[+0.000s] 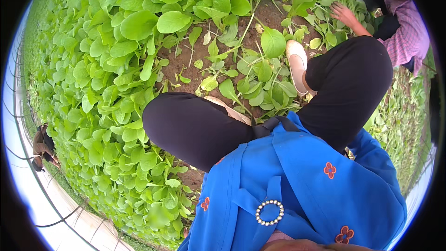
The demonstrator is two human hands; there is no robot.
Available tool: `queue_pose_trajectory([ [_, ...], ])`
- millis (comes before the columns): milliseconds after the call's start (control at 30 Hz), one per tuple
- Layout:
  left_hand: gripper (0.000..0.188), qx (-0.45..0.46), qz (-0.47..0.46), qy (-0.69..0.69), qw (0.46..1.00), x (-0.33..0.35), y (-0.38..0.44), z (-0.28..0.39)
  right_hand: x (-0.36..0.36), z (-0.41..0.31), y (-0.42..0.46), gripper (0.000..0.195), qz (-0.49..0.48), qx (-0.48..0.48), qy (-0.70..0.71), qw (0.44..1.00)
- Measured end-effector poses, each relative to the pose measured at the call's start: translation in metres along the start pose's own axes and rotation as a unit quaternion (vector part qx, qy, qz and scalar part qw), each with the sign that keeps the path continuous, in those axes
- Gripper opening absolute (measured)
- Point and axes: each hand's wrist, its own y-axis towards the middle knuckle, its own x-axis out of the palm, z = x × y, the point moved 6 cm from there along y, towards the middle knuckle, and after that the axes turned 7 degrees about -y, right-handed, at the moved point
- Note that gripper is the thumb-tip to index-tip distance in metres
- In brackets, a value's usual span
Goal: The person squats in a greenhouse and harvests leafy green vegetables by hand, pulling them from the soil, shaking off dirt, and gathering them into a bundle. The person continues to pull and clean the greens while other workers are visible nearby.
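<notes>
Neither of my hands can be made out; the blue coat (306, 181) and my bent legs in black trousers fill the lower middle. Before me, between my two pale slip-on shoes (297, 63), leafy green vegetable plants (259, 92) lie loose in a low heap on brown soil (181, 61). Several of their leaves are yellowed. Past the soil, a dense stand of the same broad-leaved greens (139, 24) grows upright, and it reaches close to my left knee (163, 118).
At the upper right a person in a pink checked shirt (406, 28) crouches, one hand (343, 14) on plants. Another person (44, 146) bends at the far left edge of the crop. Behind them runs pale sheeting (69, 216) with dark hoops. Flattened greens (400, 125) cover ground at right.
</notes>
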Motion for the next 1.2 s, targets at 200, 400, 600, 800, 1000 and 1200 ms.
queue_pose_trajectory([
  [200, 0.032, -0.047, 0.052, -0.086, 0.994, -0.038, -0.021, -0.075, 0.015, 0.040, -0.055, 0.030, 0.010, 0.022, 0.021, 0.999],
  [400, 0.030, -0.061, 0.163, -0.324, 0.930, -0.115, -0.012, -0.124, -0.021, 0.025, -0.041, 0.029, 0.074, -0.043, 0.026, 0.996],
  [600, 0.037, -0.018, 0.285, -0.467, 0.837, -0.285, -0.011, -0.003, -0.119, -0.063, 0.030, 0.029, 0.196, -0.244, -0.028, 0.949],
  [800, 0.041, 0.199, 0.286, -0.360, 0.865, -0.378, 0.014, 0.233, -0.158, -0.163, 0.132, 0.029, 0.217, -0.403, -0.229, 0.859],
  [1000, 0.039, 0.201, 0.117, -0.053, 0.971, -0.313, 0.072, 0.309, -0.146, -0.201, 0.198, 0.020, 0.148, -0.294, -0.603, 0.726],
  [1200, 0.027, 0.173, -0.095, 0.164, 0.967, -0.266, 0.091, 0.293, -0.102, -0.147, 0.280, 0.019, 0.097, -0.248, -0.450, 0.852],
])
